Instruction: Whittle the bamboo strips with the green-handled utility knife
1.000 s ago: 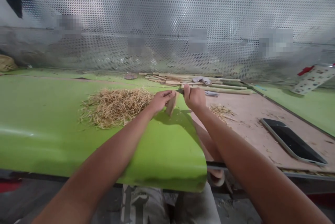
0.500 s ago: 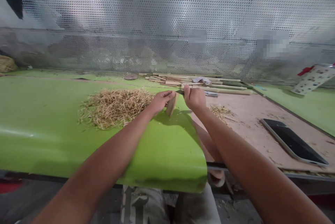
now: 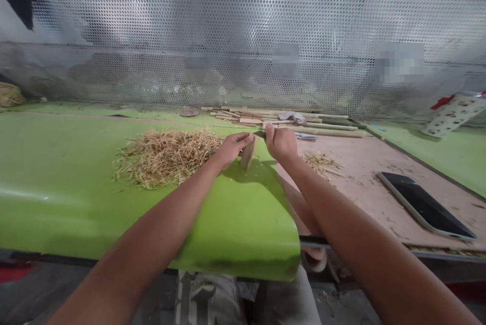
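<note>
My left hand (image 3: 230, 149) is closed at the upper end of a small flat wooden block (image 3: 248, 157), which is upright over the green mat (image 3: 243, 224). Whether its fingertips also pinch a thin strip is too small to tell. A fist is made by my right hand (image 3: 283, 143) around a knife (image 3: 260, 133); its dark blade points left, close to the left thumb and the block's top. The knife's handle is hidden inside the fist. Left of the block lies a heap of thin curled shavings (image 3: 170, 157) on the mat.
Bamboo sticks and strips (image 3: 311, 125) lie behind the hands, before a perforated metal panel (image 3: 243, 26). On the pinkish board (image 3: 357, 163) to the right are a smaller shavings pile (image 3: 322, 162) and a phone (image 3: 425, 203). A patterned bottle (image 3: 453, 114) leans far right.
My right hand and the knife have shifted very slightly left. The left hand and block stay almost in place.
</note>
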Demonstrator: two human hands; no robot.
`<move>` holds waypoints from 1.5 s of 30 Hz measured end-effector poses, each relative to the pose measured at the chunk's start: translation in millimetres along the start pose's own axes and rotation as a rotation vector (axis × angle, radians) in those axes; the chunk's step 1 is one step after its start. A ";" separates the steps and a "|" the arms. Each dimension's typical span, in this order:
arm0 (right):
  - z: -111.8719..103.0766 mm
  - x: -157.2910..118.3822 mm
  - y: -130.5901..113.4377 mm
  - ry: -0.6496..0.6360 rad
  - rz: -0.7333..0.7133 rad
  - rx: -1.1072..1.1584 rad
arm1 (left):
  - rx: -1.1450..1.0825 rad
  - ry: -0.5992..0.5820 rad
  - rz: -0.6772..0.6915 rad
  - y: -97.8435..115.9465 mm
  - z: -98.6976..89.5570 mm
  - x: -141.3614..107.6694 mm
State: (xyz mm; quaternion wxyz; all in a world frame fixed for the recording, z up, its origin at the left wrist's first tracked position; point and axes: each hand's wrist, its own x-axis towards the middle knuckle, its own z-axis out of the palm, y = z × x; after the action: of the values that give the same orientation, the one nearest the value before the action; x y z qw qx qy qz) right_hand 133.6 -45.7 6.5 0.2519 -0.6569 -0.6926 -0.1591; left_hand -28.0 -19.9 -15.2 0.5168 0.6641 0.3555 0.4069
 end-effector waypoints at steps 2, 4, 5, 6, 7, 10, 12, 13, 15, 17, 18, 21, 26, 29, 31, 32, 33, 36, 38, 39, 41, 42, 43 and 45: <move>-1.7 -0.4 -0.7 -0.019 0.001 0.003 | -0.002 0.000 0.006 -1.1 -0.4 0.4; -2.5 -1.0 -0.9 -0.037 -0.004 0.015 | -0.004 -0.003 0.006 -1.7 -0.7 0.6; -2.5 -1.3 -1.0 -0.043 -0.006 0.022 | -0.007 -0.006 0.006 -2.0 -0.9 0.8; -2.3 -1.6 -1.1 -0.046 -0.006 0.028 | -0.013 -0.010 0.006 -2.2 -1.1 1.0; -2.1 -1.9 -1.3 -0.050 -0.004 0.030 | -0.019 -0.015 0.007 -2.5 -1.5 1.2; -1.7 -2.7 -2.9 -0.064 0.010 0.023 | -0.037 -0.032 0.002 -3.1 -2.9 1.5; -2.5 -3.2 -4.2 -0.077 0.010 0.014 | -0.038 -0.044 -0.002 -3.1 -4.1 1.2; -3.2 -3.5 -4.8 -0.084 0.006 0.011 | -0.036 -0.049 -0.003 -2.9 -4.7 0.8; -4.4 -4.5 -5.7 -0.092 -0.004 -0.001 | -0.033 -0.061 -0.005 -2.1 -5.7 -0.3; -4.5 -6.7 -6.0 -0.101 -0.019 -0.029 | -0.035 -0.069 -0.013 -0.8 -6.6 -1.7; -3.8 -8.4 -5.9 -0.118 -0.041 -0.050 | -0.037 -0.075 -0.017 -0.2 -7.1 -2.4; 1.0 -15.3 -5.3 -0.212 -0.158 -0.115 | -0.056 -0.079 -0.018 0.4 -8.8 -3.4; 5.6 -23.1 -4.9 -0.284 -0.236 -0.161 | -0.065 -0.068 -0.022 -2.2 -11.1 -0.3; -0.4 -24.6 -4.0 -0.352 -0.228 -0.148 | -0.064 -0.054 -0.018 -2.0 -10.3 1.0; -8.1 -25.4 -1.4 -0.420 -0.273 -0.086 | -0.064 -0.057 -0.014 -0.7 -9.3 1.1; -12.7 -25.5 0.5 -0.456 -0.305 -0.048 | -0.056 -0.057 -0.017 0.1 -8.8 1.0; -17.6 -25.3 2.7 -0.483 -0.333 -0.014 | -0.041 -0.056 -0.023 0.8 -8.5 1.0; -31.4 -22.1 9.0 -0.496 -0.369 0.014 | 0.019 -0.044 -0.036 2.0 -8.7 1.4; -37.8 -18.7 11.4 -0.457 -0.368 -0.028 | 0.033 -0.049 -0.041 2.2 -9.5 1.9; -39.6 -17.3 11.9 -0.438 -0.364 -0.050 | 0.030 -0.054 -0.043 2.3 -9.9 2.1; -40.2 -16.0 11.8 -0.423 -0.338 -0.069 | 0.025 -0.066 -0.048 2.6 -10.5 2.1; -39.1 -16.2 11.6 -0.426 -0.329 -0.064 | 0.027 -0.071 -0.046 2.8 -10.6 1.9; -37.3 -16.8 11.5 -0.431 -0.329 -0.054 | 0.036 -0.078 -0.043 3.2 -10.5 1.5; -33.3 -18.7 11.6 -0.435 -0.346 -0.041 | 0.053 -0.088 -0.038 3.9 -10.0 0.6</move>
State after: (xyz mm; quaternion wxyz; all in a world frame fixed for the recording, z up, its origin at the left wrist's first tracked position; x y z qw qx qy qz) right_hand 149.9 -78.6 22.1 0.0531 -0.5523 -0.8291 -0.0689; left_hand -36.6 -16.2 -9.9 0.5216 0.6880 0.3557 0.3579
